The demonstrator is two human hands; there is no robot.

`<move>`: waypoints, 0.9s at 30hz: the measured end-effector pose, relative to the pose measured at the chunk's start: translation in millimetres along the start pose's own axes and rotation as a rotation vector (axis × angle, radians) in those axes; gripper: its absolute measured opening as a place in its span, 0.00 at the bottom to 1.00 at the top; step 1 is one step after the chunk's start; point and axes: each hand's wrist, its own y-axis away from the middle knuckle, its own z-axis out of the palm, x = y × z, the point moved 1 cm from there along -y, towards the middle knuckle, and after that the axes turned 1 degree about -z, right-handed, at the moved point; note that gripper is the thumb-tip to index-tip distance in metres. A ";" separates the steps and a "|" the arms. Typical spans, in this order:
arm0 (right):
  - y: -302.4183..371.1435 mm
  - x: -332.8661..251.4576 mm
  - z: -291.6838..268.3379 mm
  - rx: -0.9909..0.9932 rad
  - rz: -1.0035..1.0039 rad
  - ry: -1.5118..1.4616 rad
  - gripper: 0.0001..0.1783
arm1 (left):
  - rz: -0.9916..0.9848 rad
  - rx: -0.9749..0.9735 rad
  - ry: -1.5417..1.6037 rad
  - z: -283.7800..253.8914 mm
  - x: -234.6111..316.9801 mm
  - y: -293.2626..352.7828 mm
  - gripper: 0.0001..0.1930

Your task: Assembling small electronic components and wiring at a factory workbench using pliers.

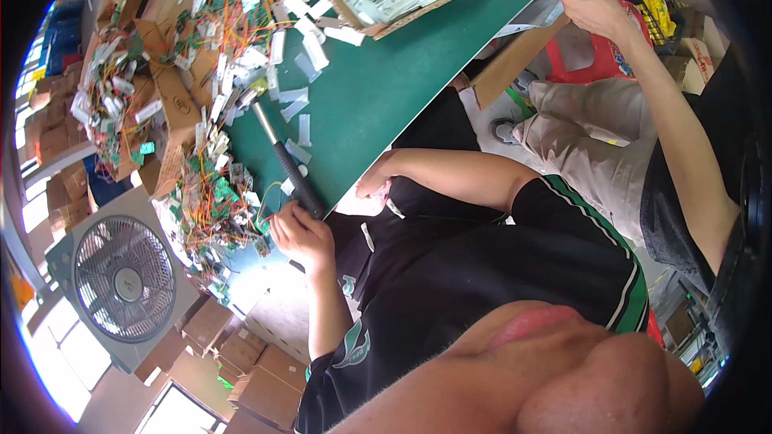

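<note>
My left hand [304,237] is at the near table edge, its fingers bent beside the grip end of a hammer [289,169]. I cannot make out what, if anything, is between those fingers. The hammer has a metal shaft and a black grip, and lies on the green table [362,96] with its head by the pile. My right hand [375,180] is low at the table edge, near my lap, its fingers mostly hidden and washed out by glare. Close to my left hand runs a heap of wires and green circuit boards [221,201] with white casings.
A cardboard tray [378,28] of white plastic casings stands at the far side. Loose casings [314,48] lie beside it. On the right, a co-worker's hand [595,8] holds a white object. A fan [125,273] and cardboard boxes [269,390] stand at the left.
</note>
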 end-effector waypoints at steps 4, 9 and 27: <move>0.8 15.1 7.9 0.001 -0.011 -0.082 0.09 | 0.026 -0.004 0.014 6.3 -2.9 0.2 0.04; 76.9 -39.7 36.0 -0.125 -0.170 0.189 0.20 | 0.030 0.040 0.071 -3.1 -5.4 -0.2 0.06; 91.8 -166.2 -0.2 1.224 0.016 0.724 0.26 | 0.211 0.090 0.309 -4.6 -6.7 1.8 0.06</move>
